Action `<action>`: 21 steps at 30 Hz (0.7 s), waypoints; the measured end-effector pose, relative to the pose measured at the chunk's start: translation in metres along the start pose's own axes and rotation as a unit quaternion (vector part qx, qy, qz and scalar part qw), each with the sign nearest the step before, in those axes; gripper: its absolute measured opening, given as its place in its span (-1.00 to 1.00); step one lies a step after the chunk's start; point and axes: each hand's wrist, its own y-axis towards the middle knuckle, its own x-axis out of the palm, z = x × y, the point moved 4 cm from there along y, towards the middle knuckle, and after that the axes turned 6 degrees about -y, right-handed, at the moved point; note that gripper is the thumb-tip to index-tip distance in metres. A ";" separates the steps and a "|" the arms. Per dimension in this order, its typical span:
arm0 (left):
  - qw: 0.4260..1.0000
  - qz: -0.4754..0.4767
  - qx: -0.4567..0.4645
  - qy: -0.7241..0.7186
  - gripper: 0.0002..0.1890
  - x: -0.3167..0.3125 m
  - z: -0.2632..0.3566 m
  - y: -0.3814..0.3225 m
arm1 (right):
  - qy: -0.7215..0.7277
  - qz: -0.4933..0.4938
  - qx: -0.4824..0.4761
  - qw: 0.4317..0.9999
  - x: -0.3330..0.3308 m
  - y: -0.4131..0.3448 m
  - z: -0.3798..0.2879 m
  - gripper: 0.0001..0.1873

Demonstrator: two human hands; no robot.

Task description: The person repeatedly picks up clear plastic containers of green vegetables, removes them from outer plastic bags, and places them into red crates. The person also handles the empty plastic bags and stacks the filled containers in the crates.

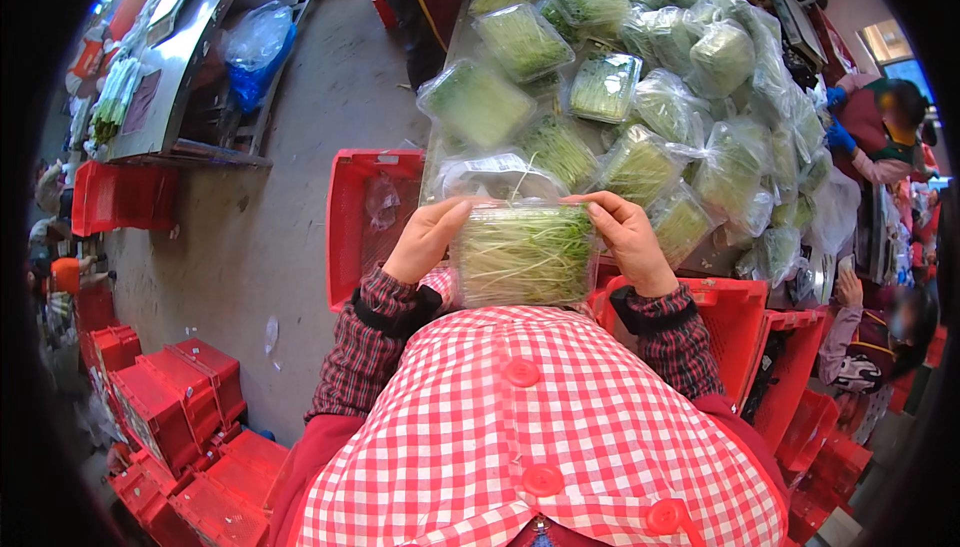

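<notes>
Close to my apron, a clear plastic box of green sprouts (525,258) is held up between both hands. My left hand (430,239) grips its far left corner with thumb and fingers. At the far right corner, my right hand (630,238) pinches the rim the same way. Pale stems fill the box, with green leaves towards the right. Just beyond it lies a roll of printed labels (499,172), partly hidden by the box. A closed sprout box (476,104) rests on the table behind the roll.
Many packed sprout boxes and bags (675,104) cover the table. A red plastic crate (345,232) stands at its left, another red crate (720,314) at my right. Red crates (169,404) are stacked at lower left. A steel table (187,44) stands across the aisle; co-workers (889,123) are at right.
</notes>
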 end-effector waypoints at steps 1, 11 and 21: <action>1.000 0.006 -0.001 0.028 -0.60 0.000 0.001 0.000 | 0.007 0.001 -0.004 1.000 0.000 0.001 0.003 -0.70; 0.994 -0.035 0.023 0.105 -0.58 -0.002 0.011 0.001 | 0.034 -0.035 0.061 0.997 0.003 -0.003 0.012 -0.60; 0.999 0.029 0.039 -0.013 -0.55 -0.012 -0.002 0.002 | 0.026 0.014 0.019 0.999 0.002 0.010 0.006 -0.45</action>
